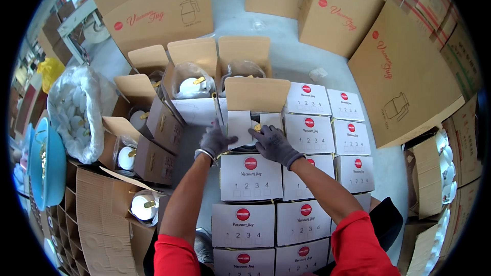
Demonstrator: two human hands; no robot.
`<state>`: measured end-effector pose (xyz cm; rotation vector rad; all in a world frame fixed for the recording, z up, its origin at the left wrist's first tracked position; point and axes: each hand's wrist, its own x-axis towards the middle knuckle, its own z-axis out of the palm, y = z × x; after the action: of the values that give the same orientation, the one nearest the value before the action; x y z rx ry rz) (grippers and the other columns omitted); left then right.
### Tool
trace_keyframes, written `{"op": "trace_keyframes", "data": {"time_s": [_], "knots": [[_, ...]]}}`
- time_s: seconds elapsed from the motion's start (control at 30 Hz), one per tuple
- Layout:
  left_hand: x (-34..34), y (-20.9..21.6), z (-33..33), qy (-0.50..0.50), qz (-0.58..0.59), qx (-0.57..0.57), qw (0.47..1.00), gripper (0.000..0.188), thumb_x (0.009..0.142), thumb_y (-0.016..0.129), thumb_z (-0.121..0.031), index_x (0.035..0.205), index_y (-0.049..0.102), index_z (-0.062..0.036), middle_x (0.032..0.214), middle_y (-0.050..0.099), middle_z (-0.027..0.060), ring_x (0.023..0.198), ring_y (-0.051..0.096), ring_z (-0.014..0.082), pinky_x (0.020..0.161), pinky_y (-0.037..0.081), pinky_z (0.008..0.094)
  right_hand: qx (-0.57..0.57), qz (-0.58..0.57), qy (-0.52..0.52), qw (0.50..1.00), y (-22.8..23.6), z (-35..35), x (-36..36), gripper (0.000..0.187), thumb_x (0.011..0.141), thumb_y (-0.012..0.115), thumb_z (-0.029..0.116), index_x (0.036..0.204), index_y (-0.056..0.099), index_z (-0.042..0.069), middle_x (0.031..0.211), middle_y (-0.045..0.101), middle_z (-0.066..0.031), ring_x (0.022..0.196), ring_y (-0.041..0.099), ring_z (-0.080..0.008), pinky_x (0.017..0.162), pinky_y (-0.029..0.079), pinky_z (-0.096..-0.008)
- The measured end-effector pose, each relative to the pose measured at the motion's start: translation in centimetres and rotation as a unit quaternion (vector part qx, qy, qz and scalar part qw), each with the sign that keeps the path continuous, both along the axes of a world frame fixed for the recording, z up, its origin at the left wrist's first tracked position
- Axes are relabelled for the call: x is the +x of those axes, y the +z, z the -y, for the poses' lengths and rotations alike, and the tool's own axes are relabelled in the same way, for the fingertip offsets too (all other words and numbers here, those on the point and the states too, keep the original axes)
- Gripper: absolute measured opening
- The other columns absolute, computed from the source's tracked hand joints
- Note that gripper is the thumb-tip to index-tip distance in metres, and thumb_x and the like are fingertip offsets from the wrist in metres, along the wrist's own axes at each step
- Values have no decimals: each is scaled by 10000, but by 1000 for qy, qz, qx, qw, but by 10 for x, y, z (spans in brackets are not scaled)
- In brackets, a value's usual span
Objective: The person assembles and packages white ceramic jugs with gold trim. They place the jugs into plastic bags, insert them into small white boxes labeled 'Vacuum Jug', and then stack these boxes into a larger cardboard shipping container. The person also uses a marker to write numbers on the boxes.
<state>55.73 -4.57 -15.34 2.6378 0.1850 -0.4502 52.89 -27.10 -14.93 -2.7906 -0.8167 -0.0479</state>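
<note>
An unsealed jug box [255, 94] stands in the middle with its long brown flap raised at the back. Its two white side flaps are folded inward, and a gold tag [257, 127] shows in the gap between them. My left hand [216, 140], in a grey glove, is at the box's left side, fingers apart and thumb reaching over the left side flap [239, 127]. With fingers stretched out, my gloved right hand [275, 143] rests by the right side flap [271, 120] and the gold tag. Neither hand grips anything visible.
Closed white jug boxes [251, 176] stand in rows at the front and right. Open boxes with bagged white-lidded jugs [194, 86] line the back and left. A bag of white parts [76, 117] and a blue basin [47, 168] sit far left. Large cartons [153, 13] stand behind.
</note>
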Motion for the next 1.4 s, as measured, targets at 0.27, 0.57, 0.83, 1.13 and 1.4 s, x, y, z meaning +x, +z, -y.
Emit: {"op": "trace_keyframes", "data": {"time_s": [0.27, 0.57, 0.83, 1.13, 1.4], "knots": [[31, 85, 14, -51, 203, -517, 830, 568, 965, 580, -301, 1410, 412, 10, 1048, 609, 85, 935, 557, 146, 861, 466, 283, 261, 39, 33, 964, -60, 57, 38, 365, 879, 542, 139, 1241, 578, 105, 1053, 619, -137, 1038, 582, -300, 810, 517, -425], [-41, -6, -19, -164, 206, -202, 943, 586, 896, 616, -408, 1379, 480, -105, 1343, 466, 261, 1135, 558, 395, 964, 455, 409, 542, -242, -131, 794, -3, 56, -21, 548, 908, 635, 208, 1380, 437, 9, 1199, 588, -103, 1068, 567, -193, 894, 474, -311], [-48, -7, -7, -227, 188, 100, 950, 622, 960, 515, -386, 1460, 324, -69, 1394, 418, 251, 1129, 549, 433, 974, 450, 433, -83, 140, -24, 986, -1, 54, -29, 513, 844, 658, 388, 1237, 579, 67, 816, 623, -62, 772, 604, -212, 701, 480, -354], [-56, -49, -12, -42, 77, -321, 943, 521, 995, 396, -382, 1474, 334, -186, 1426, 390, 226, 1138, 560, 418, 961, 462, 424, -253, -22, 25, 967, 53, 6, 38, 416, 913, 515, 447, 934, 648, 54, 742, 672, -85, 739, 678, -226, 727, 515, -386], [-72, -8, 31, -132, 249, 181, 942, 492, 973, 403, -265, 1449, 369, -144, 1484, 343, 178, 1349, 345, 437, 1084, 179, 684, -92, 28, -70, 993, -22, -27, 115, 337, 870, 550, 382, 1060, 655, 124, 1092, 641, -155, 991, 633, -327, 865, 481, -479]]}}
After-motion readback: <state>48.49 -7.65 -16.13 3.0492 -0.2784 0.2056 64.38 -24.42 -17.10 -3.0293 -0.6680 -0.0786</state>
